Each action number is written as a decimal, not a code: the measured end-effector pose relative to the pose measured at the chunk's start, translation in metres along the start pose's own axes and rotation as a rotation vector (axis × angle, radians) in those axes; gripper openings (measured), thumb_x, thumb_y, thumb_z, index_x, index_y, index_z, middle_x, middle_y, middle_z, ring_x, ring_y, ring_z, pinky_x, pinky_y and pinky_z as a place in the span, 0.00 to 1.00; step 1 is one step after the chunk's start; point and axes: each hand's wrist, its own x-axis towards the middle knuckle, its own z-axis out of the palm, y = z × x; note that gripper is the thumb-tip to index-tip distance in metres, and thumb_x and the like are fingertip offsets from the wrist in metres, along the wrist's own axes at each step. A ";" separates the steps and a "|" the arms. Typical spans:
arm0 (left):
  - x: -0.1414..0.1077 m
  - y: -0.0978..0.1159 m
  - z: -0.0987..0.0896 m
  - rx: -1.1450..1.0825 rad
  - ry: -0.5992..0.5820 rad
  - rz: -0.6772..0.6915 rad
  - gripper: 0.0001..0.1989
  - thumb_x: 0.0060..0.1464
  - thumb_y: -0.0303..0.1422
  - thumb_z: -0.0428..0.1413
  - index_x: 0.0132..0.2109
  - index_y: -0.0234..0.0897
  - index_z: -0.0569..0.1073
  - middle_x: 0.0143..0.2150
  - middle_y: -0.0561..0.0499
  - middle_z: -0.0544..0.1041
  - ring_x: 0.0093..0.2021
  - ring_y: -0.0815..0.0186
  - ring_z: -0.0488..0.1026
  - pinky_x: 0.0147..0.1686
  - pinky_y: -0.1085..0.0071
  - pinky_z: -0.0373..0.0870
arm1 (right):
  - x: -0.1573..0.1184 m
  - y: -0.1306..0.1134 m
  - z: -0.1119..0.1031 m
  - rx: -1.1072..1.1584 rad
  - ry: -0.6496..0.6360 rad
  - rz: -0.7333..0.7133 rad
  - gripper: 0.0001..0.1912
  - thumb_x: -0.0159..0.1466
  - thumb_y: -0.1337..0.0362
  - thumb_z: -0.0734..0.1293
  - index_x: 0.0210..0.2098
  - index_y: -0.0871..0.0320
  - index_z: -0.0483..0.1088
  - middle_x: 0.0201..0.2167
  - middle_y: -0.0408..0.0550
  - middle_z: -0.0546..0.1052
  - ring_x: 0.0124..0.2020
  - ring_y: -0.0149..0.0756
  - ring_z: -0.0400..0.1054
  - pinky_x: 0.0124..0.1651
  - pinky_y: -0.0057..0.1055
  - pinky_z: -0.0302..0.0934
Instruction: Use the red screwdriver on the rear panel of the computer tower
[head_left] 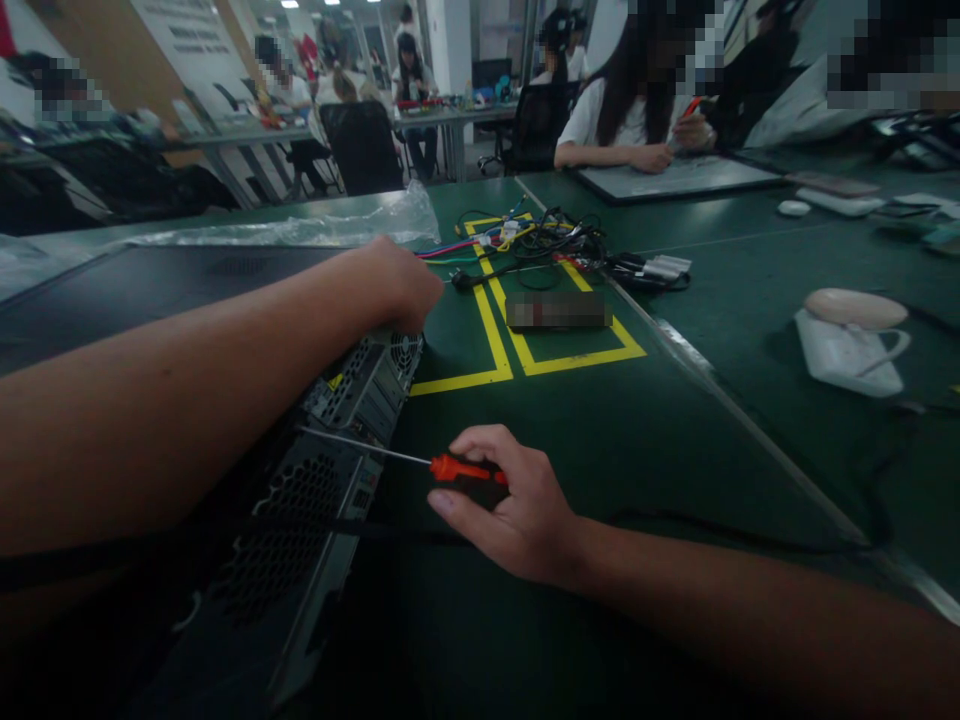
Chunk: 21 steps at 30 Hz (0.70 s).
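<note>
A desktop computer case (pixel 341 530) lies on its side at the left, its perforated rear panel and power supply fan grille facing right. My right hand (pixel 517 500) is closed around the red and black handle of a screwdriver (pixel 457 470). Its long thin shaft points left, with the tip at the rear panel near the slot covers; what the tip touches is too dark to tell. Over the far rear corner of the case sits my left hand (pixel 405 285), bent downward, with its fingers mostly hidden. My left forearm crosses above the case.
Tangled cables (pixel 555 240) lie beyond the case, near a dark pixelated block (pixel 559 310) inside yellow tape (pixel 487 330). Clear plastic wrap (pixel 375 215) is behind the case. At right are a white dish (pixel 847 350) and a metal table seam (pixel 750 420). A co-worker (pixel 637 120) sits opposite.
</note>
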 end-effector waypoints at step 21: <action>0.001 -0.002 0.001 -0.091 0.021 -0.008 0.22 0.47 0.32 0.58 0.51 0.40 0.81 0.50 0.38 0.80 0.53 0.45 0.73 0.55 0.47 0.64 | 0.001 0.002 0.000 -0.012 -0.039 0.008 0.08 0.66 0.63 0.69 0.43 0.56 0.68 0.34 0.43 0.76 0.30 0.31 0.69 0.36 0.29 0.65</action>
